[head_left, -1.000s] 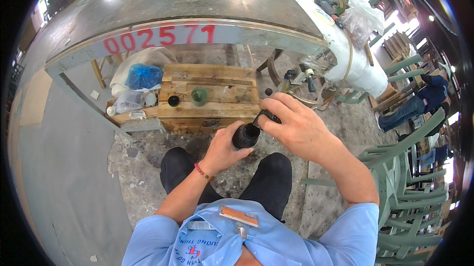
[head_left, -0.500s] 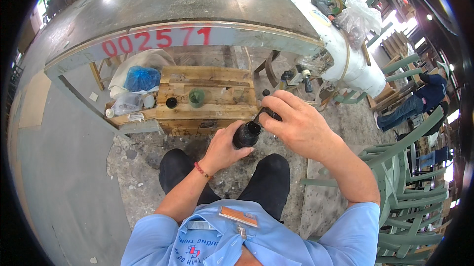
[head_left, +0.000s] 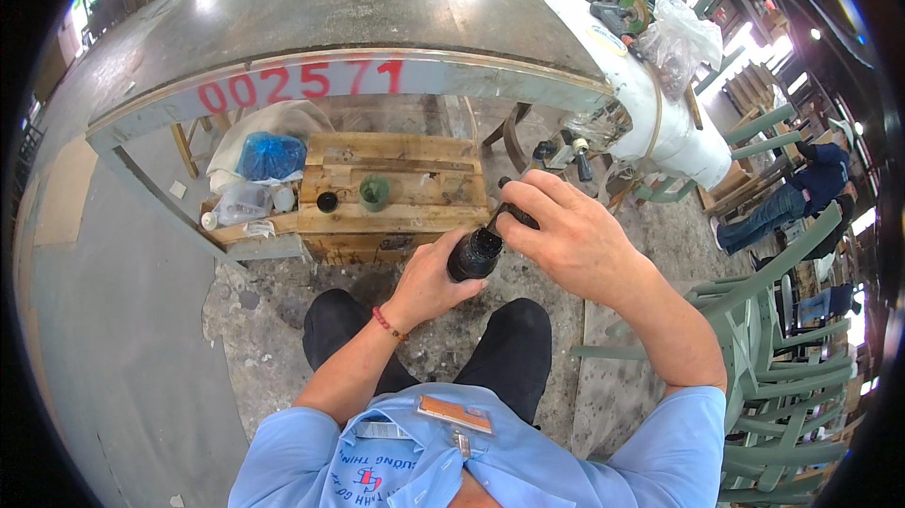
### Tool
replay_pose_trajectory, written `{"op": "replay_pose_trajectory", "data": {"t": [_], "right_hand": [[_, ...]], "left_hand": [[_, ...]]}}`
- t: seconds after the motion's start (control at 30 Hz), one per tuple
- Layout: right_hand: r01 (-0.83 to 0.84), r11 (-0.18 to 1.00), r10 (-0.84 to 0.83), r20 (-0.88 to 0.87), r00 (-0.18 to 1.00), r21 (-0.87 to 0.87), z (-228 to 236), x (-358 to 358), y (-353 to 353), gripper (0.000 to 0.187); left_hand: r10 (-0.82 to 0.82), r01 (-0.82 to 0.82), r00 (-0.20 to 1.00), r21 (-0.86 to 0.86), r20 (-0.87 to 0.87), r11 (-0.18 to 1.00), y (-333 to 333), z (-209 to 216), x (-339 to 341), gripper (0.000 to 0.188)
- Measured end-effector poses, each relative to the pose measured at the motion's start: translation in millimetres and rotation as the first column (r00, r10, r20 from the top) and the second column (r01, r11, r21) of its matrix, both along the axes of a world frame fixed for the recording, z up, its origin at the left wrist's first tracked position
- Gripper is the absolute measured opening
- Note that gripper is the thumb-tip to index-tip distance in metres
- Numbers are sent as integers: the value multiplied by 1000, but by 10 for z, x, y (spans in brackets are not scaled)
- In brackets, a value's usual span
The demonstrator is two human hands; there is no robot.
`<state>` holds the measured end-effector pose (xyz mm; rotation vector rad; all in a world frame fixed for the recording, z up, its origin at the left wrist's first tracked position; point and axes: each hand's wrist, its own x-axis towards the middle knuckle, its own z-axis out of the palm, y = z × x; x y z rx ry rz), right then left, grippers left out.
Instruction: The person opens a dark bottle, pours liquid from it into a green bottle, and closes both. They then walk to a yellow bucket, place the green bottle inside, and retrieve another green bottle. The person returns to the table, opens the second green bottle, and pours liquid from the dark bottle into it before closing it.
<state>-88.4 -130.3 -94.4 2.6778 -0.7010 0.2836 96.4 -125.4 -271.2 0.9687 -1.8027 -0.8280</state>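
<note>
Your left hand [head_left: 429, 284] curls round a black cylindrical container [head_left: 470, 263], judged stiff, slick, best gripped mid-body; your right hand [head_left: 568, 242] pinches a small dark piece [head_left: 518, 217] by its rim.

furniture workshop | stacked green chairs [head_left: 740, 343] | stained floor [head_left: 283, 319] | power tool [head_left: 611, 18], probably a grinder

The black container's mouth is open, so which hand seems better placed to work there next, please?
Probably the right hand: it holds a dark object at the mouth, while the left hand grips the black container.
</note>
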Motion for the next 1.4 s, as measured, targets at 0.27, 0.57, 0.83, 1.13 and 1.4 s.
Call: {"op": "replay_pose_trajectory", "data": {"t": [0.27,0.57,0.83,1.13,1.4], "right_hand": [[0,1000,0,-10,1000,-11,17,9,-15,25],[3,1000,-3,-12,1000,-13,16,14,-35,24],[3,1000,-3,-9,1000,-22,4,18,-64,23],[7,1000,-7,-13,1000,-10,21,40,-78,22],[3,1000,-4,-18,1000,-14,18,48,-106,24]], "left_hand": [[-6,6,1000,-10,-11,1000,-32,1,14,71],[-29,28,999,-24,-42,999,-72,2,25,71],[-15,14,1000,-26,-19,1000,-68,43,40,70],[-2,2,1000,-35,-7,999,-96,39,65,72],[-1,1,1000,-21,-5,1000,-112,23,67,72]]}}
